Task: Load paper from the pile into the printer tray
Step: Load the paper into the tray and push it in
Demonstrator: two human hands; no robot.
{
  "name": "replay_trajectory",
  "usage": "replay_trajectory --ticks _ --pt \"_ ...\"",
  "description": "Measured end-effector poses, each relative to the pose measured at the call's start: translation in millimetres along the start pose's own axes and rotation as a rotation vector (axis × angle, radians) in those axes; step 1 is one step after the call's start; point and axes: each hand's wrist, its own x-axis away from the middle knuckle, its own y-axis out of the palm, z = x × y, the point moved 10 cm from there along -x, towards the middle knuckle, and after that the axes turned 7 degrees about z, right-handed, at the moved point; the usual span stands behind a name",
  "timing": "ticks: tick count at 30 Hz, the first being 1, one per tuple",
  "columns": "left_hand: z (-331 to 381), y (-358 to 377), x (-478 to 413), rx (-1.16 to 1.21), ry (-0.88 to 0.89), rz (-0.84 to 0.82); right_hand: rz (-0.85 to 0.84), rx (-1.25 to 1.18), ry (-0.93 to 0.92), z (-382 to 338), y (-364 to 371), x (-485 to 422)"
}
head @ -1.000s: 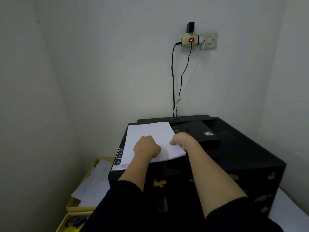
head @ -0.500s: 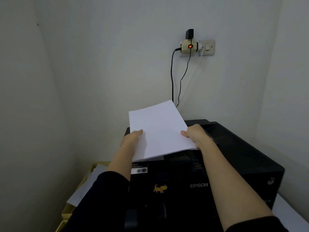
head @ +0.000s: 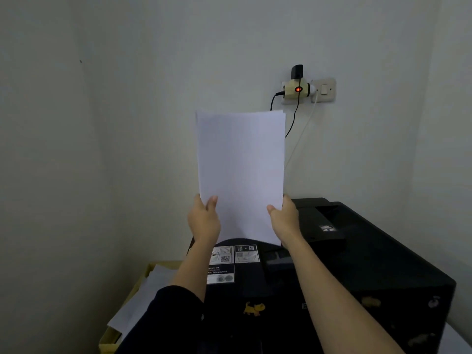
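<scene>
There were two hands in view, a left hand (head: 204,221) and a right hand (head: 286,221), and between them one stack of paper (head: 241,172), the number of sheets in it too fine to tell. One black printer (head: 357,264) stood below. It carried one yellow cat sticker (head: 254,308) on its front and one block of white instruction labels (head: 233,261) on its top. At the left sat one yellowish tray (head: 112,338) holding one pile of loose sheets (head: 143,302), uncounted. The wall bore one socket plate (head: 323,89), one plug adapter (head: 293,89) with one red light (head: 298,89), and three cords: two black cords (head: 292,123) and one white cord (head: 302,131).
</scene>
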Motion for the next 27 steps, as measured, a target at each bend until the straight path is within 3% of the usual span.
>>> replay_trajectory --ticks 4,14,27 --pt "-22.9 10.5 13.4 0.073 -0.034 -0.090 -0.021 -0.053 0.055 21.2 8.3 13.3" --pt "-31.7 13.8 19.9 0.033 -0.072 -0.126 0.061 -0.093 0.114 29.2 10.5 12.9" --pt "11.3 15.0 34.2 -0.245 0.008 -0.104 0.195 0.153 0.057 10.4 -48.0 -0.7"
